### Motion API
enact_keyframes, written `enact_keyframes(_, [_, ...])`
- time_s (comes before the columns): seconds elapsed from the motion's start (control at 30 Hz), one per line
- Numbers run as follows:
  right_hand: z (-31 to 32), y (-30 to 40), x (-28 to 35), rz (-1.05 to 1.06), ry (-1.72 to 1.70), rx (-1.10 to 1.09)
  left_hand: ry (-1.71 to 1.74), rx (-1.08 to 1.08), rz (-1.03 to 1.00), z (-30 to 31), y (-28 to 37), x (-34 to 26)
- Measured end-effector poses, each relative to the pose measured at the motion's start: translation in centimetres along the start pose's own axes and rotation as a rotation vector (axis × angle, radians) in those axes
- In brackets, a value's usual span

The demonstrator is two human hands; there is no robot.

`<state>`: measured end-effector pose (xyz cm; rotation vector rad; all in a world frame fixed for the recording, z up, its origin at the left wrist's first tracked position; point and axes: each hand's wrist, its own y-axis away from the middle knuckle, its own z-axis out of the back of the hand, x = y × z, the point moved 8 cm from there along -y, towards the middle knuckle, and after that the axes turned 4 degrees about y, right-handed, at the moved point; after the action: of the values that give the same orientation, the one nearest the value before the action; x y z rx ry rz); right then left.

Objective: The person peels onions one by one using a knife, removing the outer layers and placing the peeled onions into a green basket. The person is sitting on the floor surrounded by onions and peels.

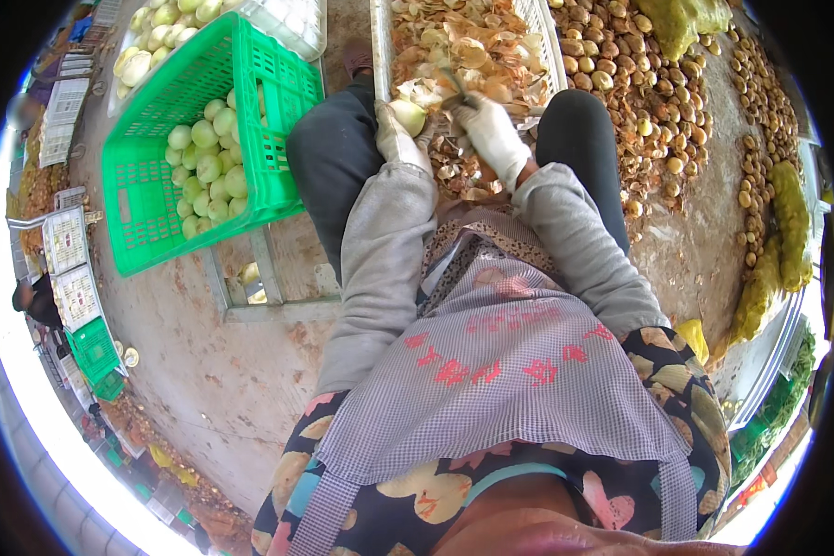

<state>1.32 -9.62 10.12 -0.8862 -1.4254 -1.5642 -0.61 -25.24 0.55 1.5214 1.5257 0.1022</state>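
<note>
My left hand [397,139], in a pale glove, holds a peeled, whitish-green onion [409,117] at the near left edge of a white plastic crate [382,48]. Close by on the right, my gloved right hand [490,132] is closed around a small knife [454,82], whose blade points up and away from me. My right fingertips are partly hidden by the glove and the handle. Loose brown onion skins [472,48] fill the crate beyond both hands, and more skins lie below them between my knees.
Left of my knee, a green plastic crate [240,139] holds peeled onions [208,167] above a metal frame [250,313]. Behind it stands a white crate of peeled onions [160,35]. Unpeeled onions [604,80] cover the floor at right, near yellow mesh sacks [792,222]. A person [38,299] is far left.
</note>
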Motion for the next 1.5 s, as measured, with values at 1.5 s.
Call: enact_keyframes(1.5, [-1.3, 0.6, -0.7, 0.000, -0.294, -0.113, -0.278, 0.317, -0.022, -4.4, 0.6, -0.6])
